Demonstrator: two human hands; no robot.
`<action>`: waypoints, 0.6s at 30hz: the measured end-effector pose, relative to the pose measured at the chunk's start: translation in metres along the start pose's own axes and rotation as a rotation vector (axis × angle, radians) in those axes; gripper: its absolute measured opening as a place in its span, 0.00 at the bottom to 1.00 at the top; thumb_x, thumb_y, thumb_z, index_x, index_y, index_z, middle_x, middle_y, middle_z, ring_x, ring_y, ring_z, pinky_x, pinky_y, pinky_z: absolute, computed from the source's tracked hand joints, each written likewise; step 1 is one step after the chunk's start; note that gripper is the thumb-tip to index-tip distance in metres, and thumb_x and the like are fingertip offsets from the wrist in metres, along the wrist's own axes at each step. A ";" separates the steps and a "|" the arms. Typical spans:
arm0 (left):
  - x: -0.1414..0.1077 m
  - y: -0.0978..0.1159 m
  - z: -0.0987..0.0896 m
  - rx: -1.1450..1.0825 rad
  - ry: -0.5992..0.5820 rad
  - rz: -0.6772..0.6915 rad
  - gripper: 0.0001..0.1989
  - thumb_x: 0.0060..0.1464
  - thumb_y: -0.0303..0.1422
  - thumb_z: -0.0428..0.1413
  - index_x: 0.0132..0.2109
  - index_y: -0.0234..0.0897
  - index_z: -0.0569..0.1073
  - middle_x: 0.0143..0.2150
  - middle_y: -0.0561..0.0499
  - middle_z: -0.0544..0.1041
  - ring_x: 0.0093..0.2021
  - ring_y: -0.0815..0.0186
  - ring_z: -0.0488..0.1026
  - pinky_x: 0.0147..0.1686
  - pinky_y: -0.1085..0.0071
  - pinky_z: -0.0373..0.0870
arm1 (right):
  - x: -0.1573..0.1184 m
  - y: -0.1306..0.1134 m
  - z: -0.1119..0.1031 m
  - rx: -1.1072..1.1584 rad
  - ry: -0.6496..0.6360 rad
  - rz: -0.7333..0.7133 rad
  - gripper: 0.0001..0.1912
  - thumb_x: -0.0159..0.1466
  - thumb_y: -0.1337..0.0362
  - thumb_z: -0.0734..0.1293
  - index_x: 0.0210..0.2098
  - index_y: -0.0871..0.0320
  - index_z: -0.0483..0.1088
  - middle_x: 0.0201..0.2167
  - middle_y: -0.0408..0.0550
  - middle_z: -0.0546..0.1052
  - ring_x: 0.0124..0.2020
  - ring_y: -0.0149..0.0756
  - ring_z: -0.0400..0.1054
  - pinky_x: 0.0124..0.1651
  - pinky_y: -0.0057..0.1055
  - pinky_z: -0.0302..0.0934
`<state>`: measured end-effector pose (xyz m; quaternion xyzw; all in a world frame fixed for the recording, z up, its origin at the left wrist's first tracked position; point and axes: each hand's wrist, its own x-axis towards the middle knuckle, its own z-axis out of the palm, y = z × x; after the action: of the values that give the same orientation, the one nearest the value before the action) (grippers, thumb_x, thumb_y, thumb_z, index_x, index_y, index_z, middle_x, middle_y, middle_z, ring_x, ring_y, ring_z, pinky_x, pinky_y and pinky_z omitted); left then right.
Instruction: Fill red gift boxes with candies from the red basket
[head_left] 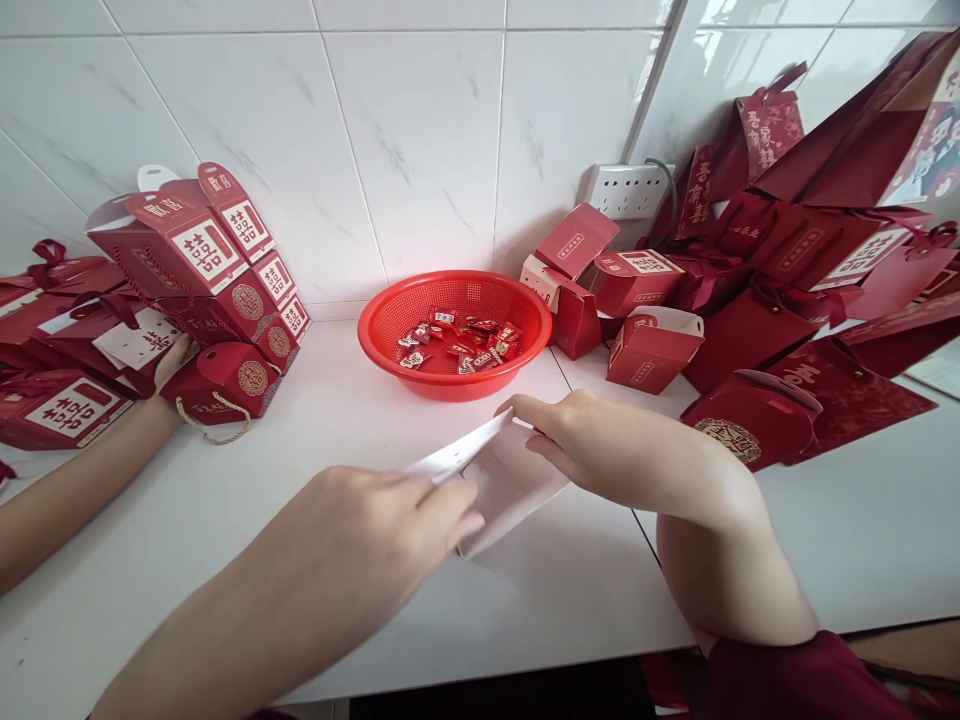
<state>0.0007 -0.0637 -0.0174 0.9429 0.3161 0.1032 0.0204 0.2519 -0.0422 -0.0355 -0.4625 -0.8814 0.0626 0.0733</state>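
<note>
Between my hands is a paper candy box (517, 485), its pale inside facing up and a white flap raised along its left side. My right hand (581, 435) pinches the far corner of the box between thumb and fingers. At the near left side, my left hand (382, 525) is slightly smeared by motion, its fingers bent and closed at the edge of the box. Just beyond the box stands a red plastic basket (454, 390) with several wrapped candies (472, 345) in it.
At the left, a co-worker's hand (174, 362) touches stacked red gift boxes (225, 265). More red boxes (652, 350) and gift bags (810, 240) crowd the right side. A power strip (626, 190) with a cable is by the tiled wall (420, 150).
</note>
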 end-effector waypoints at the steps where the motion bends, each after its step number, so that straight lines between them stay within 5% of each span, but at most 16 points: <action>1: 0.004 -0.003 0.001 0.048 -0.031 -0.028 0.16 0.66 0.37 0.47 0.34 0.41 0.75 0.24 0.54 0.74 0.21 0.66 0.68 0.22 0.66 0.54 | 0.000 0.001 0.002 -0.028 -0.004 -0.001 0.07 0.67 0.69 0.58 0.40 0.58 0.67 0.17 0.39 0.61 0.15 0.27 0.49 0.20 0.29 0.39; 5: 0.023 -0.020 -0.001 0.131 -0.132 -0.165 0.25 0.66 0.46 0.45 0.25 0.38 0.71 0.24 0.53 0.73 0.24 0.65 0.68 0.24 0.67 0.56 | 0.006 0.000 0.007 -0.093 0.021 0.055 0.19 0.66 0.70 0.59 0.55 0.62 0.64 0.16 0.38 0.60 0.15 0.29 0.48 0.19 0.30 0.38; 8: 0.034 -0.032 -0.001 0.094 -0.084 -0.183 0.24 0.66 0.46 0.45 0.29 0.38 0.75 0.36 0.51 0.78 0.35 0.63 0.74 0.33 0.66 0.64 | 0.014 -0.003 0.010 -0.060 0.086 0.079 0.35 0.64 0.73 0.58 0.70 0.59 0.47 0.16 0.36 0.59 0.15 0.30 0.50 0.20 0.29 0.38; 12: 0.039 -0.043 -0.003 0.063 -0.085 -0.124 0.19 0.66 0.40 0.47 0.34 0.39 0.79 0.47 0.50 0.79 0.46 0.60 0.74 0.45 0.65 0.67 | 0.027 -0.005 0.015 0.057 0.128 0.058 0.38 0.62 0.77 0.56 0.69 0.49 0.49 0.16 0.36 0.60 0.16 0.29 0.51 0.22 0.27 0.40; 18: 0.033 -0.051 -0.011 -0.088 -0.029 -0.308 0.16 0.68 0.36 0.42 0.50 0.44 0.75 0.44 0.51 0.79 0.42 0.62 0.76 0.38 0.69 0.69 | 0.037 0.000 0.019 0.208 0.182 0.020 0.38 0.64 0.74 0.58 0.71 0.48 0.47 0.16 0.34 0.55 0.16 0.29 0.50 0.21 0.26 0.42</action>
<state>-0.0056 -0.0036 -0.0058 0.8828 0.4518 0.0991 0.0815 0.2274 -0.0124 -0.0515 -0.4648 -0.8552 0.1122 0.2001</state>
